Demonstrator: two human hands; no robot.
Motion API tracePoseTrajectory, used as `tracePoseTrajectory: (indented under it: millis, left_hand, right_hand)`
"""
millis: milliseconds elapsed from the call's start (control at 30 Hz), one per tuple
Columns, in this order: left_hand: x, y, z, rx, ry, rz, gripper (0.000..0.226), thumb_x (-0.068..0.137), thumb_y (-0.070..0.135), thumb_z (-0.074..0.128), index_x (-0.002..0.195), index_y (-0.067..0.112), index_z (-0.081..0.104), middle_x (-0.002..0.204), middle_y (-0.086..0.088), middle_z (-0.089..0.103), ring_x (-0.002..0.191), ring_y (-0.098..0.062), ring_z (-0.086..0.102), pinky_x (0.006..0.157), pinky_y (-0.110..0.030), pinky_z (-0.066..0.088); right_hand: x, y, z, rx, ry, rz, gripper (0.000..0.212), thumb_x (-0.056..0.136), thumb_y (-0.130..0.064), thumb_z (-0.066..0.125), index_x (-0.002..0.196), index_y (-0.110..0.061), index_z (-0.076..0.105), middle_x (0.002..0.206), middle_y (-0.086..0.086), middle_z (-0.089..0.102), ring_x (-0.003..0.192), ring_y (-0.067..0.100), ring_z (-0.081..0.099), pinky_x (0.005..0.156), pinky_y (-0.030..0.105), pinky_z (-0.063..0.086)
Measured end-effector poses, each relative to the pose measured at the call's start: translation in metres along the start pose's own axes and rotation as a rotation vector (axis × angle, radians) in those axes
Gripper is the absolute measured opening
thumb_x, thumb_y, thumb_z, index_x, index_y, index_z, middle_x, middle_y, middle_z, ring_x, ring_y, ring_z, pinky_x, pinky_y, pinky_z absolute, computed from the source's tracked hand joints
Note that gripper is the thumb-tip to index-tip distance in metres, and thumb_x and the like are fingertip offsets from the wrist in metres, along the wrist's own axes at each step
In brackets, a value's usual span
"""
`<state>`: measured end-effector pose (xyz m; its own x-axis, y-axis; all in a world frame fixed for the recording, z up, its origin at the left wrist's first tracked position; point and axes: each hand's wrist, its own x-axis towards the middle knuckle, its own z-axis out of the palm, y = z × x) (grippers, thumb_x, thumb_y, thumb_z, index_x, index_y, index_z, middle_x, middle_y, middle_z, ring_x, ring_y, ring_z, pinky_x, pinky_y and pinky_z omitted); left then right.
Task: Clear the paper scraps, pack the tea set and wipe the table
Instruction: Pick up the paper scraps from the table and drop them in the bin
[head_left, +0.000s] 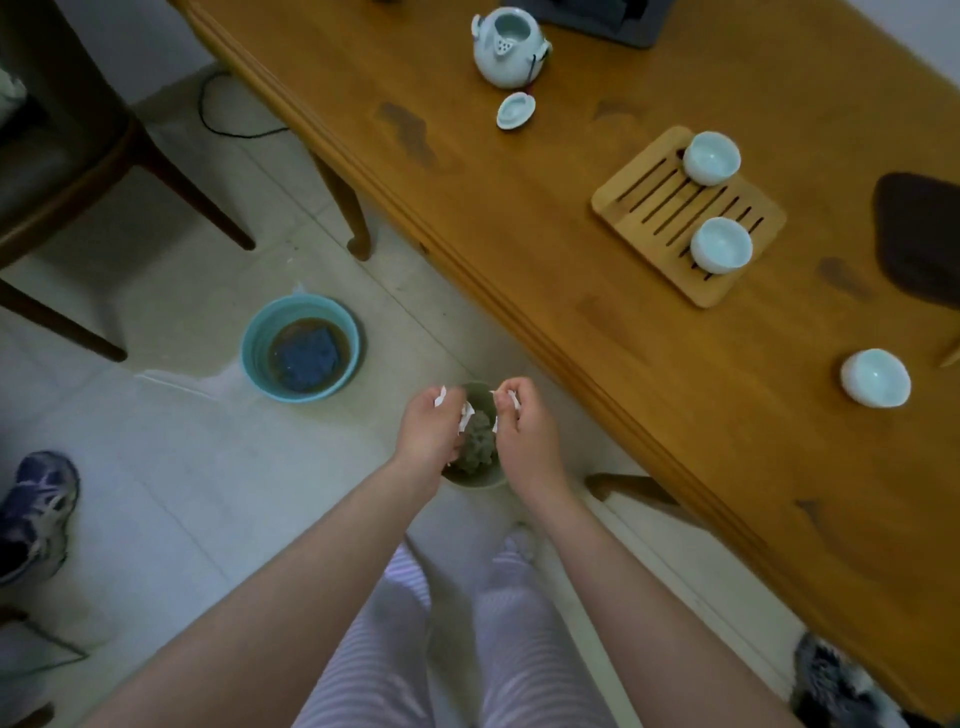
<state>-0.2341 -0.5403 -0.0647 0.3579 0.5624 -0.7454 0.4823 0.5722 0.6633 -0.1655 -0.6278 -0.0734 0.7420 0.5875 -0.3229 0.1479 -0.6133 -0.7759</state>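
Both my hands hover over a small round bin (480, 480) on the floor beside the table. My left hand (430, 434) grips white paper scraps (440, 398), and my right hand (522, 431) pinches more white scraps. Crumpled grey stuff lies inside the bin. On the wooden table (519, 218) stand a pale celadon teapot (508, 48) without its lid, the lid (515, 110) beside it, a bamboo tray (644, 208) bearing two cups (710, 157) (721, 244), and a third cup (875, 384) near the right.
A teal basin (254, 353) with brown water and a blue cloth (305, 359) sits on the tiled floor, with a wet patch around it. A chair (78, 171) stands at the left, a shoe (36, 512) at the lower left, and a dark mat (922, 234) on the table's right.
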Motion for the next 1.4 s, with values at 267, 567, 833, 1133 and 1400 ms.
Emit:
tracePoseTrajectory:
  millis: [267,567,833,1133,1400]
  left_hand:
    - [0.077,-0.052,-0.001,0.023,0.012,-0.064,0.017,0.094,0.023,0.046,0.080,0.015,0.051,0.068,-0.005,0.047,0.056,-0.017,0.041,0.050,-0.023,0.032]
    - [0.161,-0.122,0.017,0.043,0.050,-0.152,0.019,0.091,0.020,0.045,0.076,0.009,0.051,0.059,-0.010,0.051,0.056,-0.021,0.045,0.048,-0.024,0.032]
    - [0.231,-0.179,0.039,-0.005,0.087,-0.278,0.019,0.094,0.028,0.047,0.105,0.014,0.055,0.097,-0.015,0.062,0.090,-0.030,0.058,0.065,-0.030,0.043]
    - [0.270,-0.202,0.050,-0.271,0.025,-0.448,0.036,0.096,0.035,0.050,0.123,0.011,0.054,0.114,-0.013,0.060,0.099,-0.028,0.054,0.088,-0.043,0.049]
    - [0.257,-0.198,0.043,-0.343,0.034,-0.454,0.041,0.099,0.033,0.045,0.137,0.018,0.041,0.136,-0.009,0.047,0.123,-0.029,0.046,0.092,-0.040,0.040]
  right_hand:
    - [0.029,0.069,0.049,0.001,-0.034,0.184,0.014,0.103,-0.027,0.038,0.107,-0.023,0.051,0.115,0.001,0.061,0.106,0.014,0.058,0.064,0.007,0.039]
    - [0.072,0.154,0.107,0.089,0.000,0.416,0.016,0.103,-0.022,0.039,0.107,-0.018,0.054,0.106,0.002,0.059,0.094,0.013,0.056,0.061,0.011,0.039]
    - [0.115,0.220,0.158,0.293,-0.001,0.752,0.030,0.099,-0.025,0.046,0.125,-0.013,0.055,0.119,0.012,0.060,0.093,0.025,0.056,0.057,0.022,0.050]
    - [0.152,0.264,0.162,0.579,0.056,0.998,0.035,0.099,-0.019,0.046,0.125,0.004,0.055,0.121,0.020,0.062,0.112,0.037,0.059,0.068,0.033,0.050]
    - [0.153,0.256,0.147,0.848,0.021,1.100,0.056,0.098,-0.043,0.046,0.144,-0.013,0.037,0.143,0.020,0.042,0.131,0.035,0.042,0.100,0.050,0.041]
